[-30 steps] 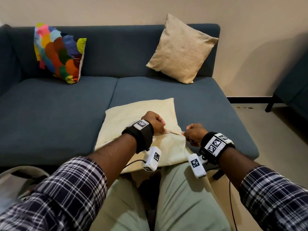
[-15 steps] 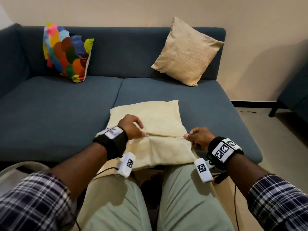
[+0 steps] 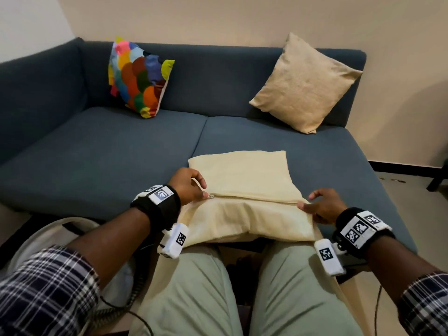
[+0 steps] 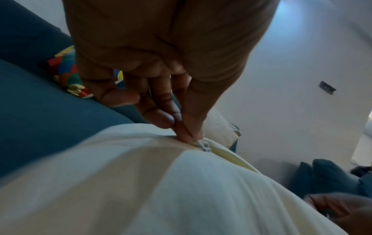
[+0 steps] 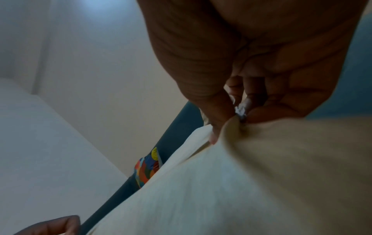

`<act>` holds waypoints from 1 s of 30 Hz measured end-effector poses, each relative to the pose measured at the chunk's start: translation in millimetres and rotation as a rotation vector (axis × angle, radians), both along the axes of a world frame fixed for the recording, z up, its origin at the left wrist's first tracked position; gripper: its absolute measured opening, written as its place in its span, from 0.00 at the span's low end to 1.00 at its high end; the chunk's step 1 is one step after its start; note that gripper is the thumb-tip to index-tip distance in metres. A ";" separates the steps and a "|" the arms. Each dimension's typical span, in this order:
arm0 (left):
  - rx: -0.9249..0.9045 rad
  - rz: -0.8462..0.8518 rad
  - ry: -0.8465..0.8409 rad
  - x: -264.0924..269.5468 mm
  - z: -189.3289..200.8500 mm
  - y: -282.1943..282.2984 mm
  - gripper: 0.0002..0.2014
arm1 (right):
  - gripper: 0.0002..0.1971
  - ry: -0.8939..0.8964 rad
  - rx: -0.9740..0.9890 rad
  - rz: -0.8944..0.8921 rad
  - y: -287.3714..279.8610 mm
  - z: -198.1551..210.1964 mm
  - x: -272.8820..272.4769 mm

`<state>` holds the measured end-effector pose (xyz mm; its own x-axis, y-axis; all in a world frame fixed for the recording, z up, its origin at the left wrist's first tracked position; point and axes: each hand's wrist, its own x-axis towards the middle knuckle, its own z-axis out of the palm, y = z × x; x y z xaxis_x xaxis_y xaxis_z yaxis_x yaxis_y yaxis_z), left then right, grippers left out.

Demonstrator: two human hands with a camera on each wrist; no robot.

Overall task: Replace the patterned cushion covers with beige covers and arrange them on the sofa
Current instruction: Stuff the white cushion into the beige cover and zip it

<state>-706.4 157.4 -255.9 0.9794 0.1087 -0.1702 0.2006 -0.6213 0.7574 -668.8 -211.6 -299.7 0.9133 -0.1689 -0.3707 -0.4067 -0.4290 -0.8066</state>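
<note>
A cream beige cushion cover (image 3: 244,173) lies across my knees and the sofa's front edge, its zip seam running left to right. My left hand (image 3: 191,187) pinches the metal zip pull (image 3: 210,196) at the seam's left end; the left wrist view shows thumb and forefinger closed on the zip pull (image 4: 204,145). My right hand (image 3: 320,209) pinches the cover's right corner, and in the right wrist view the fabric (image 5: 237,127) bunches between thumb and fingers. A patterned multicolour cushion (image 3: 138,77) leans on the backrest at left. A beige cushion (image 3: 303,83) leans at right.
The blue sofa (image 3: 97,151) fills the view, with an armrest at the left. A white bag-like thing (image 3: 48,231) sits beside my left knee. At the right is floor, with dark furniture (image 3: 438,180) at the frame edge.
My left hand has drawn the zip pull leftward along the seam, from near the right hand to the cover's left end. The right hand kept its hold on the corner.
</note>
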 end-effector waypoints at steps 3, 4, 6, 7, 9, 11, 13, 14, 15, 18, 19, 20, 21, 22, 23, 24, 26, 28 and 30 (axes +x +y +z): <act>-0.036 0.020 0.000 -8.5 -2.8 18.1 0.10 | 0.14 -0.144 -0.338 0.101 4.1 4.3 1.3; -0.041 0.008 -0.004 -10.1 -3.7 20.0 0.09 | 0.12 -0.211 -0.426 0.172 13.9 10.8 0.3; -0.044 -0.012 -0.005 -12.2 -4.5 19.2 0.09 | 0.08 -0.345 -0.427 0.333 42.7 26.5 -3.5; -0.044 -0.014 -0.004 -12.6 -3.9 18.2 0.09 | 0.06 -0.394 -0.399 0.422 59.7 33.9 -5.1; -0.057 -0.015 0.011 -11.0 -1.1 14.9 0.10 | 0.07 -0.462 -0.384 0.613 94.9 45.5 -8.6; -0.086 -0.012 0.038 -8.2 2.4 13.3 0.11 | 0.12 -0.463 -0.384 0.746 128.4 48.4 -8.9; -0.095 0.002 0.067 -5.5 4.6 13.9 0.11 | 0.17 -0.429 -0.404 0.775 156.3 43.1 -6.2; -0.090 0.016 0.085 -4.2 5.1 14.3 0.12 | 0.18 -0.417 -0.423 0.773 166.4 38.3 -4.3; -0.093 0.033 0.097 -3.6 4.4 14.7 0.12 | 0.18 -0.408 -0.447 0.767 174.8 33.6 -2.6; -0.089 0.077 0.100 -4.9 0.5 13.7 0.13 | 0.06 -0.405 -0.510 0.720 186.8 25.1 0.7; -0.082 0.085 0.100 -5.3 -1.5 16.6 0.13 | 0.03 -0.407 -0.521 0.709 189.5 24.1 0.9; -0.079 0.077 0.105 -6.1 -1.9 16.4 0.14 | 0.02 -0.408 -0.528 0.689 186.9 23.9 0.4; -0.080 0.070 0.107 -7.1 -2.6 18.7 0.15 | 0.03 -0.411 -0.525 0.673 184.7 24.1 0.7; -0.085 0.068 0.111 -9.5 -2.9 22.9 0.15 | 0.04 -0.415 -0.507 0.658 182.6 23.6 2.1; -0.095 0.070 0.116 -12.1 -3.4 27.4 0.16 | 0.05 -0.412 -0.477 0.644 179.1 23.0 3.8; -0.107 0.080 0.121 -15.0 -5.0 33.6 0.16 | 0.06 -0.407 -0.440 0.636 174.7 22.2 5.3; -0.140 0.119 0.150 -26.0 -7.9 46.7 0.16 | 0.07 -0.404 -0.375 0.619 166.5 20.5 7.3; -0.161 0.149 0.220 -37.3 -12.6 58.9 0.15 | 0.07 -0.395 -0.346 0.609 162.3 19.5 7.0; -0.152 0.154 0.265 -42.5 -19.4 68.4 0.15 | 0.07 -0.392 -0.352 0.622 162.9 19.3 4.6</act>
